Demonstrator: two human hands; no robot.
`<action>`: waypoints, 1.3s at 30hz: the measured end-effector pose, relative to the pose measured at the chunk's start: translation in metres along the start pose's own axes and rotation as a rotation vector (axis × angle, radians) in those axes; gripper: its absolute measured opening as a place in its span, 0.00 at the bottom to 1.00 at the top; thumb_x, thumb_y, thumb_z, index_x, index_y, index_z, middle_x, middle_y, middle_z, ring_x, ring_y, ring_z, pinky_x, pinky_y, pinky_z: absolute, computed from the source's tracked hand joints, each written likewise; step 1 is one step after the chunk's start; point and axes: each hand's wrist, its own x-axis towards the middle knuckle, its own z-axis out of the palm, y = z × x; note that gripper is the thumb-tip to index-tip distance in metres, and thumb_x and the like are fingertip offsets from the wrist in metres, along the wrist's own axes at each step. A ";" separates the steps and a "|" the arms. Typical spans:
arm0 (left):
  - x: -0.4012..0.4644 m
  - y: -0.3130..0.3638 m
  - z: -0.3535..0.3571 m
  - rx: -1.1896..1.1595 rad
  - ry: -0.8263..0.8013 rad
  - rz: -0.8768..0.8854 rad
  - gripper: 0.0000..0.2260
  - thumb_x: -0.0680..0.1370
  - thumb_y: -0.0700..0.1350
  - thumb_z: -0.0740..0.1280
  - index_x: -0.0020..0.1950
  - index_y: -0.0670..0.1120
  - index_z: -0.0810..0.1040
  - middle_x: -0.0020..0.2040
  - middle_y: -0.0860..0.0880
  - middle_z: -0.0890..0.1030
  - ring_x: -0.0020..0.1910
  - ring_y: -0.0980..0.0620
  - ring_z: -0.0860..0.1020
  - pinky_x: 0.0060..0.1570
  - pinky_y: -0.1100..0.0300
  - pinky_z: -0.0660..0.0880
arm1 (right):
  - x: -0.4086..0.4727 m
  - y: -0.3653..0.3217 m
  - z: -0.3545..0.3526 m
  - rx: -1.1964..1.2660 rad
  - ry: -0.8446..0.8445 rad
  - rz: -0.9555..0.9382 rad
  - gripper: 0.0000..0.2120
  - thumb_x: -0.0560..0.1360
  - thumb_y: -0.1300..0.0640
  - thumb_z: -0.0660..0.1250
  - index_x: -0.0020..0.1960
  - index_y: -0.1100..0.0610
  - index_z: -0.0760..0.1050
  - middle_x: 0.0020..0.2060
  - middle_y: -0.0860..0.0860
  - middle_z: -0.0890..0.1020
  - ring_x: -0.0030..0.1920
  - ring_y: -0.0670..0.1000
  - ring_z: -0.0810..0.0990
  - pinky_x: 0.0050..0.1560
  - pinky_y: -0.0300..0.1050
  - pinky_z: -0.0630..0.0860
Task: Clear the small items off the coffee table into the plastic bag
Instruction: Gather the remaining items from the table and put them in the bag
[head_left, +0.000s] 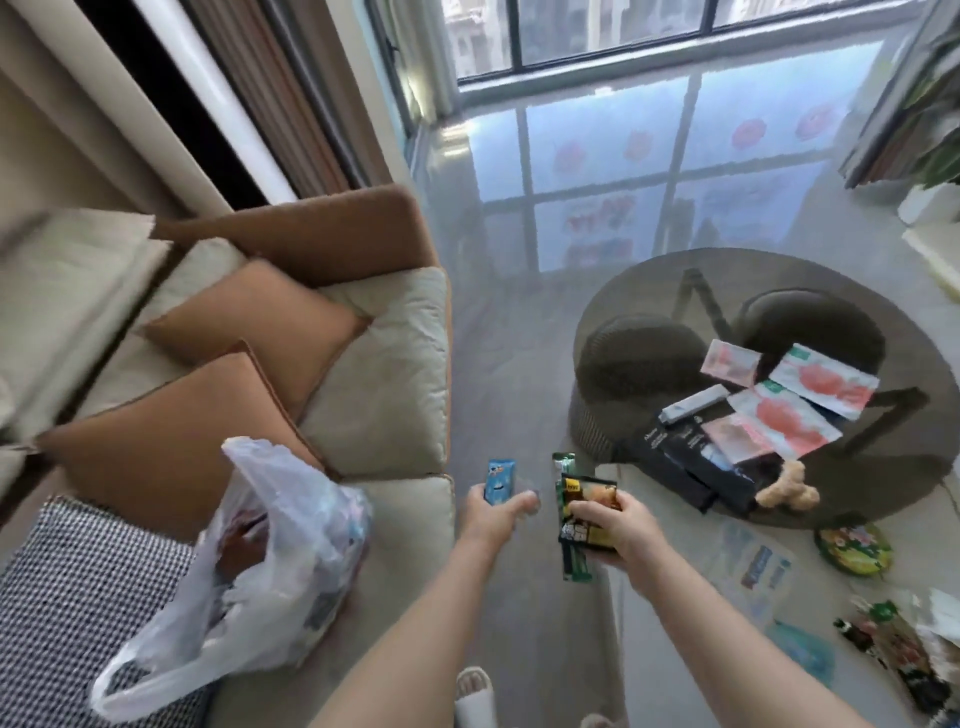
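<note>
**Both hands full of packets between sofa and glass desk**

The left hand (493, 517) is closed around a small blue snack packet (500, 480), held upright over the floor just right of the beige sofa (395, 374). The right hand (618, 525) grips a black and yellow food packet (589, 512) together with a long green sachet (566, 519) that pokes out above and below the fingers.

The translucent white plastic bag (249, 577) sits on the near sofa seat to the left, mouth open and sagging, with some items already inside.

To the right, the round smoked-glass desk (649, 291) carries white packets with pink prints (823, 382), a black flat pouch (691, 467), a grey remote control (693, 404) and a piece of ginger root (787, 491) near its near edge. More packets lie at the near right, blurred.
</note>
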 end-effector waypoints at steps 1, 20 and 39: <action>-0.004 0.002 -0.019 -0.034 0.023 0.000 0.16 0.66 0.48 0.76 0.49 0.46 0.75 0.36 0.49 0.76 0.30 0.54 0.72 0.31 0.63 0.69 | 0.000 -0.006 0.018 -0.034 -0.026 -0.008 0.09 0.71 0.64 0.71 0.48 0.56 0.74 0.38 0.55 0.81 0.37 0.52 0.81 0.33 0.44 0.78; 0.015 -0.087 -0.373 -0.448 0.211 -0.273 0.09 0.76 0.42 0.67 0.53 0.42 0.72 0.43 0.43 0.78 0.40 0.47 0.78 0.41 0.50 0.80 | -0.023 0.033 0.406 -0.597 -0.354 -0.022 0.09 0.70 0.62 0.72 0.46 0.58 0.73 0.41 0.56 0.81 0.39 0.54 0.82 0.36 0.51 0.82; 0.126 -0.167 -0.432 0.227 0.210 -0.463 0.21 0.79 0.48 0.62 0.71 0.43 0.66 0.60 0.44 0.77 0.55 0.49 0.77 0.52 0.60 0.74 | 0.058 0.077 0.530 -0.888 -0.136 -0.005 0.17 0.71 0.61 0.70 0.56 0.59 0.66 0.37 0.51 0.72 0.36 0.47 0.73 0.35 0.44 0.76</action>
